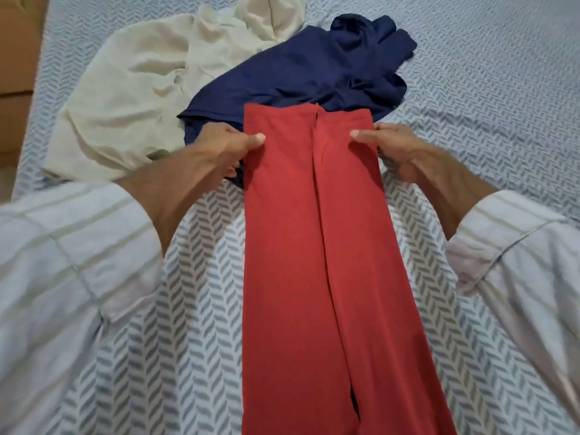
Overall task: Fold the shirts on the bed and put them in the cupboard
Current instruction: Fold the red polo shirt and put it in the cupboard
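Observation:
A red shirt point(314, 246) lies on the bed as a long narrow strip, its sides folded in to a seam down the middle. My left hand point(219, 149) pinches its far left corner, thumb on top and fingers underneath. On the far right corner my right hand point(392, 146) pinches the cloth the same way. Just beyond the red shirt a navy shirt point(314, 73) lies crumpled, and the red shirt's far edge overlaps it. A cream shirt point(141, 83) lies crumpled to the left of the navy one.
The bed has a white sheet with a grey herringbone print point(486, 89) that spreads to the right and toward me. A brown wooden surface point(15, 58) stands past the bed's left edge. No cupboard is in view.

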